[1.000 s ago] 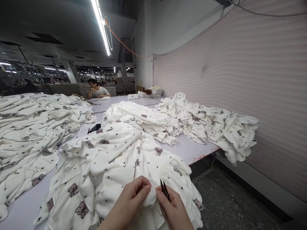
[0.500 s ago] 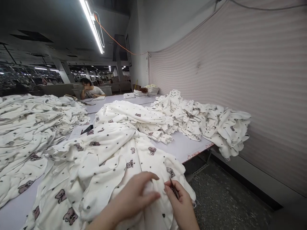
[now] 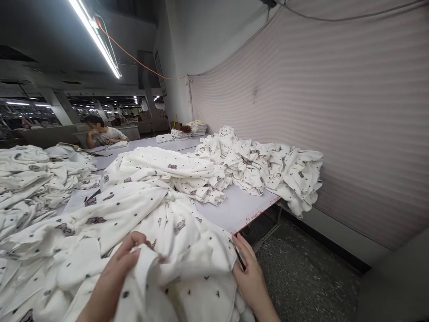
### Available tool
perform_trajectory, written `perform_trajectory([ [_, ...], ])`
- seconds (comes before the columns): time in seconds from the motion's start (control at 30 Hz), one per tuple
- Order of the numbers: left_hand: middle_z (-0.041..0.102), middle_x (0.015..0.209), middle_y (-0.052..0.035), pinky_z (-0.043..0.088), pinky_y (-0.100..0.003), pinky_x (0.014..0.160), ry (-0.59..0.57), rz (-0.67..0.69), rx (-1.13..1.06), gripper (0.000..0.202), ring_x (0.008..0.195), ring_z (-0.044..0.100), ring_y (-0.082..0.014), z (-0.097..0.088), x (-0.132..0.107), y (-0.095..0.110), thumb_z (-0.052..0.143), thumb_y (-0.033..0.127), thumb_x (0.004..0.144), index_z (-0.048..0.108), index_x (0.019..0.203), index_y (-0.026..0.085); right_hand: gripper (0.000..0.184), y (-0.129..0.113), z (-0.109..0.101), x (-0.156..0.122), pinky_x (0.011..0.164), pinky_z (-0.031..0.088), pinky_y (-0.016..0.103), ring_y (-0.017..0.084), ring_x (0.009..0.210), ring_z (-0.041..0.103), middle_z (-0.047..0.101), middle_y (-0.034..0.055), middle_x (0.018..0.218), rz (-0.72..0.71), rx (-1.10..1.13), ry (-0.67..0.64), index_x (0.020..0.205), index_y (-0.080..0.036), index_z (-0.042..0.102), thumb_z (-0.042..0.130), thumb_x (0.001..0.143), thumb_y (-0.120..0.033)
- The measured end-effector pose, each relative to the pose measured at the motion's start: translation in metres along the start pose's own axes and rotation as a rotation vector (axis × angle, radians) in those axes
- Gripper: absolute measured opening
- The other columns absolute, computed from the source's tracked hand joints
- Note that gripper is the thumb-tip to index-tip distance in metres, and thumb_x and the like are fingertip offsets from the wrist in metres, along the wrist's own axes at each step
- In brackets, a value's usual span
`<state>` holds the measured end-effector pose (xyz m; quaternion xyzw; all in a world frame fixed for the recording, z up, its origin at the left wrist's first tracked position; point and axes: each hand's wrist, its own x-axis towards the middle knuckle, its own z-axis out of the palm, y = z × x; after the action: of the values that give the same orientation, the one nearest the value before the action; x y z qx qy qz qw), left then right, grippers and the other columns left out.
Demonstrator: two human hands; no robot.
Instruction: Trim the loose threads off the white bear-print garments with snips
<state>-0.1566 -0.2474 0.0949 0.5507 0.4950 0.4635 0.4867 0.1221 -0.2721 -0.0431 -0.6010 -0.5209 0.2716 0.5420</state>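
In front of me a white fleecy cloth (image 3: 197, 250) with small dark dots and greyish-pink animal motifs is bunched over the table. My left hand (image 3: 117, 268) is closed on a lifted fold of it, thumb and fingers pinching the edge. At the cloth's right side, my right hand (image 3: 250, 275) holds a slim dark pair of thread snips (image 3: 238, 256) against the palm. Its fingertips are by the cloth's edge; whether they also grip the fabric I cannot tell. The snips are partly covered by the fingers.
Heaps of the same cloth lie to the left (image 3: 36, 179) and further back right (image 3: 261, 165). The table edge (image 3: 254, 219) drops to a speckled floor (image 3: 301, 273). Folded stacks (image 3: 197, 128) stand at the far end, where a person (image 3: 109, 134) sits. A striped curtain (image 3: 335, 112) hangs at right.
My left hand has closed on the cloth and raised a fold, moving left and nearer. My right hand, with the snips, stays at the cloth's right edge. The view has turned slightly right.
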Motion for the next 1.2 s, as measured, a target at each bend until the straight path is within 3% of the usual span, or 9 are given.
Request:
perform_trajectory([
  [0.1,0.056,0.06,0.0023,0.037,-0.025,0.06,-0.121,0.07,0.566,0.023,0.063,0.056,-0.0202,-0.002,0.001,0.009,0.058,0.042,0.076,0.053,0.066,0.022,0.036,-0.01,0.005,-0.003,0.104,0.042,0.041,0.026,0.127,0.048,0.048,0.0097,0.142,-0.008,0.011,-0.128,0.114,-0.024,0.068,0.058,0.08,-0.019],
  [0.2,0.063,0.073,-0.0005,0.037,-0.028,0.065,-0.362,0.068,0.996,0.013,0.072,0.059,-0.023,0.015,-0.008,0.012,0.058,0.036,0.078,0.061,0.076,0.023,0.022,-0.019,-0.001,-0.009,0.098,0.047,0.041,0.027,0.12,0.054,0.055,0.0119,0.134,-0.013,0.01,-0.145,0.099,-0.022,0.071,0.057,0.082,-0.021],
  [0.33,0.062,0.098,-0.0059,0.041,-0.034,0.071,-0.554,0.119,1.142,0.024,0.085,0.06,-0.0281,0.055,-0.026,-0.003,0.063,0.039,0.076,0.061,0.092,0.022,0.035,-0.029,-0.012,-0.021,0.092,0.051,0.037,0.026,0.123,0.051,0.049,0.0094,0.138,-0.092,-0.068,-0.11,0.116,-0.027,0.063,0.055,0.082,-0.019],
  [0.47,0.061,0.105,-0.0103,0.044,-0.039,0.072,-0.572,0.189,1.237,0.031,0.085,0.059,-0.0309,0.083,-0.038,-0.033,0.068,0.036,0.072,0.061,0.097,0.019,0.016,-0.036,-0.009,-0.028,0.066,0.057,0.025,0.026,0.111,0.058,0.051,0.011,0.131,-0.115,-0.055,-0.165,0.095,-0.023,0.066,0.055,0.083,-0.021],
  [0.63,0.064,0.099,-0.0079,0.044,-0.034,0.074,-0.49,0.317,1.039,0.025,0.086,0.059,-0.0248,0.08,-0.037,-0.049,0.042,0.009,0.082,0.062,0.092,0.02,0.009,-0.039,0.002,-0.015,0.071,0.053,0.027,0.018,0.079,0.061,0.059,0.0055,0.085,-0.113,-0.019,0.008,0.084,-0.019,0.059,0.052,0.085,-0.026],
  [0.8,0.068,0.087,-0.0006,0.044,-0.028,0.079,-0.408,-0.082,0.48,0.016,0.088,0.061,-0.0225,0.061,-0.025,-0.025,0.051,0.027,0.083,0.066,0.083,0.02,0.008,-0.047,0.006,-0.019,0.064,0.049,0.031,0.023,0.081,0.06,0.054,0.0098,0.096,-0.21,-0.282,0.257,0.087,-0.02,0.056,0.051,0.082,-0.025],
  [1.0,0.067,0.096,-0.0011,0.04,-0.032,0.092,-0.39,-0.217,0.193,0.021,0.102,0.057,-0.0249,0.048,-0.018,-0.027,0.058,0.037,0.082,0.067,0.09,0.02,0.017,-0.064,0.024,-0.039,0.075,0.051,0.024,0.02,0.088,0.064,0.066,0.0049,0.097,-0.403,0.06,-0.116,0.099,-0.027,0.065,0.057,0.084,-0.024],
  [1.1,0.065,0.111,-0.0037,0.034,-0.035,0.101,-0.398,-0.203,0.212,0.03,0.114,0.052,-0.0268,0.047,-0.02,-0.029,0.059,0.043,0.081,0.067,0.101,0.022,0.018,-0.069,0.032,-0.035,0.08,0.05,0.021,0.018,0.09,0.066,0.071,0.0023,0.097,-0.371,0.149,-0.171,0.101,-0.028,0.068,0.062,0.084,-0.025],
  [1.2,0.065,0.099,-0.0027,0.038,-0.033,0.095,-0.441,-0.146,0.279,0.031,0.104,0.054,-0.0248,0.049,-0.023,-0.023,0.053,0.047,0.085,0.067,0.091,0.02,0.014,-0.071,0.035,-0.032,0.069,0.049,0.02,0.017,0.075,0.067,0.071,0.0008,0.08,-0.318,0.124,-0.198,0.089,-0.025,0.068,0.056,0.089,-0.031],
])
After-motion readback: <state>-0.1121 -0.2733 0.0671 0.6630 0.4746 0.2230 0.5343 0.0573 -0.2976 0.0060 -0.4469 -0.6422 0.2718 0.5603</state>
